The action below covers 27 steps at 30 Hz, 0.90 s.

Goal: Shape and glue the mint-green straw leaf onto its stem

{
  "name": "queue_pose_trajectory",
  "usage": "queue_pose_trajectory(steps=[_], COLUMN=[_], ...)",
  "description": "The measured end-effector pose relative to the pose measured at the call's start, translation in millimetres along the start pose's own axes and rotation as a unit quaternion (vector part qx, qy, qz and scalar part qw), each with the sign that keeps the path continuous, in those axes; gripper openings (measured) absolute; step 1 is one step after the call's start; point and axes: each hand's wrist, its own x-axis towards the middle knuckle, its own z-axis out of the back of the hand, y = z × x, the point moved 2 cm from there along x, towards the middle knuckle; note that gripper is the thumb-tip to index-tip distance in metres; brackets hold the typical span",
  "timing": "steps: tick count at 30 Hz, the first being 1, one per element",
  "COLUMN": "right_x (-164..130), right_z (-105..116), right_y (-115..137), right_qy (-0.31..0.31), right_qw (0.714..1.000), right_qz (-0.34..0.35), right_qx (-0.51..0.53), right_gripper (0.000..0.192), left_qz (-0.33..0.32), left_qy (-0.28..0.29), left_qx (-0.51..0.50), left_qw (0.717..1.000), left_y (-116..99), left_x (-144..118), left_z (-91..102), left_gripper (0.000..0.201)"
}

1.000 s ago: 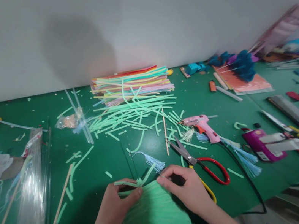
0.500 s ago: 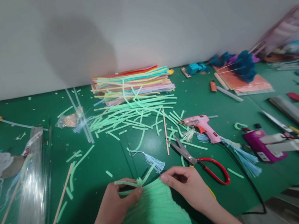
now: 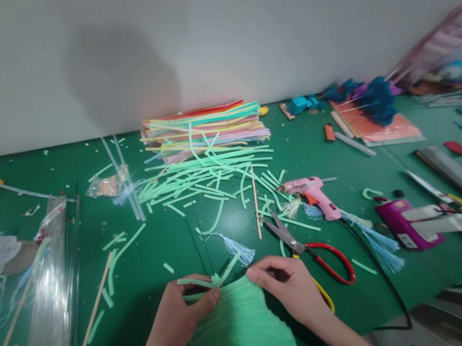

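Almost nothing changed since half a second ago: left hand [image 3: 180,319], at seven o'clock, fingers still pinched on the far left corner of the green pleated paper [image 3: 237,339] and the loose green strips [image 3: 205,282] there. Paper still low at six o'clock on the tabletop [image 3: 139,261]. Right hand [image 3: 289,288] nudged slightly leftward, fingers lightly closed on the paper's far right corner, red-handled scissors [image 3: 311,251] just beside at four o'clock.
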Motion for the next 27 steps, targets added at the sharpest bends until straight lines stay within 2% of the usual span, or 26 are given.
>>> queue_pose_trajectory(steps=[4,11,15,19,27], right_x=[0,-4,-5,-3,-2], right_z=[0,-2,0,4,3], right_y=[1,6,6,7,15], right_qy=[0.002,-0.012,0.016,0.059,0.071], right_qw=[1.0,0.998,0.998,0.998,0.997], right_qz=[0.004,0.061,0.04,0.022,0.034], right_qx=[-0.008,-0.022,-0.035,-0.004,-0.006], right_gripper=[0.035,0.033,0.035,0.028,0.022], left_qz=[-0.003,-0.004,-0.003,-0.003,0.0], left_qy=[0.003,-0.008,-0.005,-0.004,0.005], left_qx=[-0.002,-0.004,-0.008,-0.009,-0.006], left_qw=[1.0,1.0,1.0,1.0,1.0], left_y=[-1,0,0,1,5], left_x=[0,-1,0,0,1], left_z=[-1.7,-1.5,-0.9,-1.3,0.0], left_gripper=[0.035,0.035,0.034,0.035,0.038])
